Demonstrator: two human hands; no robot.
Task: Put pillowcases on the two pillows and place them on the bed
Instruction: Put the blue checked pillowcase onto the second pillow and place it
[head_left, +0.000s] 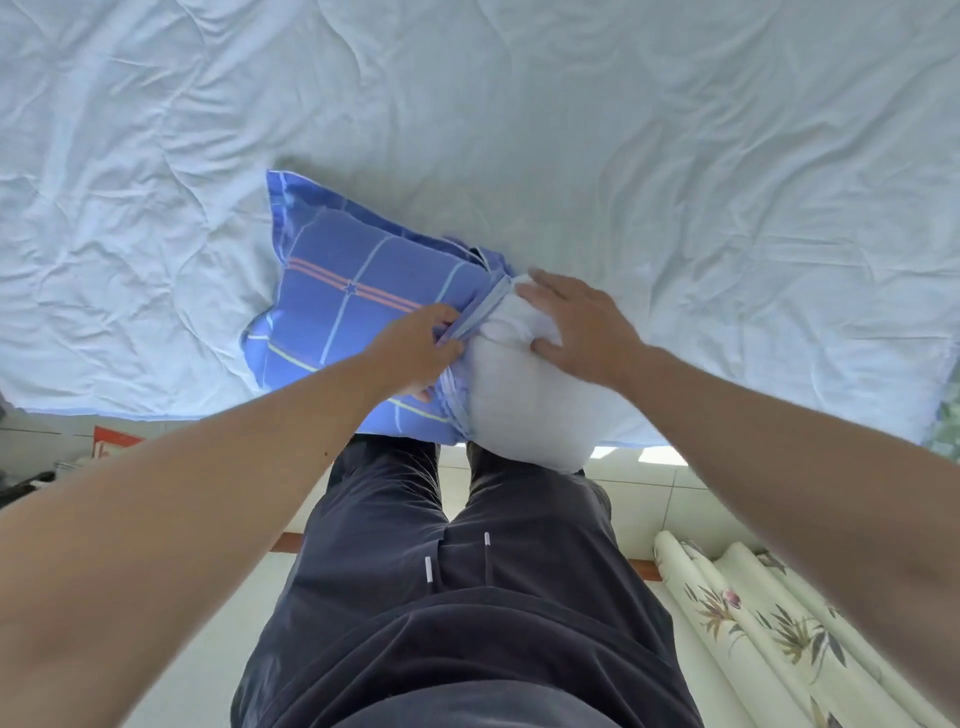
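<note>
A white pillow (524, 400) lies at the near edge of the bed (675, 156), partly inside a blue checked pillowcase (343, 291) with orange stripes. The pillow's right end sticks out of the case and hangs over the bed's edge. My left hand (415, 348) grips the hem of the pillowcase opening. Resting on the exposed white end, just right of the opening, is my right hand (576, 322), with its fingers spread and pressing into the filling. Only one pillow is in view.
The bed is covered by a wrinkled pale blue sheet. My legs in dark trousers (457, 571) stand against the bed's edge on a tiled floor. A floral curtain (769, 623) hangs at the lower right. A red item (111, 439) lies on the floor at left.
</note>
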